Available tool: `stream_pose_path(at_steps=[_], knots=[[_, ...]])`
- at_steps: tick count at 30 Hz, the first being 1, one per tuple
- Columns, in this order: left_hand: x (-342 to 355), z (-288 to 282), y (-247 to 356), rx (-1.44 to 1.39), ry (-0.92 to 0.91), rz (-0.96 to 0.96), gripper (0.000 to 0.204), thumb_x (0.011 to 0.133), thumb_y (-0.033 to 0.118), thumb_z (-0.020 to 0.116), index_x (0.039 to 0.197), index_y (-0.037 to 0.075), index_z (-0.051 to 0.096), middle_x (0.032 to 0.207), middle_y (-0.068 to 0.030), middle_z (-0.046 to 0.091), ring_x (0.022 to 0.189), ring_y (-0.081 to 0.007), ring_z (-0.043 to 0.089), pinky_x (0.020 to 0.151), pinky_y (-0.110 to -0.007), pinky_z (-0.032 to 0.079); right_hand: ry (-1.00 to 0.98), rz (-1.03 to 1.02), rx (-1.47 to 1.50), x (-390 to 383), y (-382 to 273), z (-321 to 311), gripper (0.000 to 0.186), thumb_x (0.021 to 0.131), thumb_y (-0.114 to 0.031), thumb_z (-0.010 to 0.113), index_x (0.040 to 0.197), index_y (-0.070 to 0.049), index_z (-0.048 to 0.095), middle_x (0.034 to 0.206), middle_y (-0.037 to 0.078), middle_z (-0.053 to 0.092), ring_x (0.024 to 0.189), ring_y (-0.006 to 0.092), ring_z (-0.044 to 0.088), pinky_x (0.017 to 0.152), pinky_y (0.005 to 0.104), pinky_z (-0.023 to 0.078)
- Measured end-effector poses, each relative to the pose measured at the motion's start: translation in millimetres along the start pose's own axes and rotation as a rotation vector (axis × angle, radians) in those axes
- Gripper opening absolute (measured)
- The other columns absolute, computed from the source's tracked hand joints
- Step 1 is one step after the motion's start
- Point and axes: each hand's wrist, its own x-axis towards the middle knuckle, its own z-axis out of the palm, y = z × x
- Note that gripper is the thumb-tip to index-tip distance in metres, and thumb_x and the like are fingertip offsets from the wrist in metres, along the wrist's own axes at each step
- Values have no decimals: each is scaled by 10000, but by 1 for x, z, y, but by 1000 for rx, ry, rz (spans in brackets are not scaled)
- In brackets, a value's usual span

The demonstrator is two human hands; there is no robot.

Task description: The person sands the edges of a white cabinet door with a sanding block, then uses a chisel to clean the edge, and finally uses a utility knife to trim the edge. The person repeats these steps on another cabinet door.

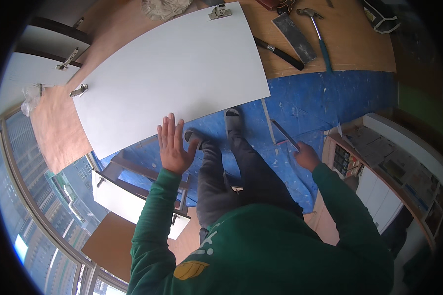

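A large white cabinet door [172, 69] lies flat in front of me, with one metal hinge [220, 12] at its far edge and another hinge [79, 90] at its left edge. My left hand [176, 145] is spread open beside the door's near edge, its fingertips overlapping the white surface; whether they touch it I cannot tell. Off to the right, my right hand [307, 156] is closed round a slim, flat, dark grey tool [284, 134]. That tool points up and left, away from the door, over the blue sheet; its exact kind is unclear.
Beyond the door, a claw hammer [320, 37], a grey flat block [294, 38] and a black-handled tool [283, 55] rest on a wooden board [364, 49]. Blue sheeting [300, 108] covers the floor. More white doors [39, 71] stand at left, near the window [39, 196]. A shelf unit [379, 172] is at right.
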Motion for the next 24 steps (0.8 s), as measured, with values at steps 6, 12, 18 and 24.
stream_pose_path(at_steps=[6, 12, 18, 24], knots=[[70, 27, -23, 248, -306, 385, 725, 1007, 419, 604, 1622, 124, 355, 1711, -91, 294, 1590, -241, 254, 1291, -547, 173, -39, 60, 113, -1, 36, 18, 265, 941, -250, 701, 998, -1, 630, 872, 237, 682, 860, 440, 674, 758, 507, 512], [169, 92, 71, 246, -236, 836, 619, 961, 227, 606, 1559, 165, 457, 1678, -21, 370, 1577, -202, 275, 1309, -491, 182, -16, 124, 136, -15, 81, 41, 270, 950, -261, 697, 966, -4, 617, 854, 233, 674, 831, 435, 665, 734, 517, 498], [203, 119, 116, 131, -490, 876, 298, 978, 261, 596, 1196, 118, 741, 1570, -21, 504, 1518, -239, 342, 1313, -464, 194, 66, 155, 230, -32, 79, 32, 265, 964, -256, 697, 963, -1, 621, 801, 205, 653, 772, 383, 659, 706, 472, 501], [195, 115, 139, 5, -575, 866, 547, 1070, 516, 440, 1403, 121, 620, 1656, -57, 388, 1576, -252, 247, 1316, -487, 161, 331, 185, 615, -28, 57, 24, 381, 1060, -300, 617, 1276, 15, 630, 992, 128, 695, 904, 223, 650, 844, 372, 517]])
